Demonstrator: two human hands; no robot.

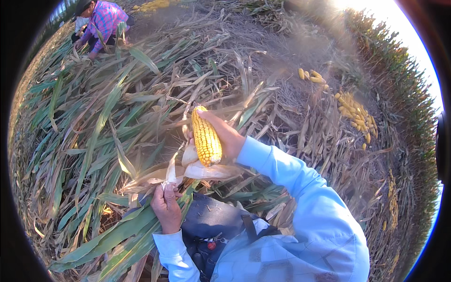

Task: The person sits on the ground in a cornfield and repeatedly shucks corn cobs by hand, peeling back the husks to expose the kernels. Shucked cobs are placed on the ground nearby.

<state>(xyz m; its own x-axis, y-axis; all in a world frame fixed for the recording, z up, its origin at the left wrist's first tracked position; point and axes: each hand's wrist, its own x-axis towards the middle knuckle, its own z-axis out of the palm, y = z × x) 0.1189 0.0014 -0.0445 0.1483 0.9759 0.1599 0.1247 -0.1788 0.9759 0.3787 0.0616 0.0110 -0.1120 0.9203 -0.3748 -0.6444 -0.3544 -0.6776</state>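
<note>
In my right hand (225, 134) is a bare yellow ear of corn (207, 139), tilted, with its kernels exposed. My thumb lies along its upper end, while the fingers behind it are mostly hidden. Pale dry husk leaves (211, 171) spread just below the ear. My left hand (167, 204) pinches a strip of pale husk (171, 172) between thumb and fingertips, below and left of the ear. Long green corn leaves (130, 232) pass under my left wrist and beside my lap.
Cut corn stalks and leaves (95, 123) cover the ground ahead and left. Husked ears lie in a pile (357, 114) at right, with several more ears (312, 77) beyond. A person in a plaid shirt (105, 21) crouches far left. Standing corn (398, 63) lines the right edge.
</note>
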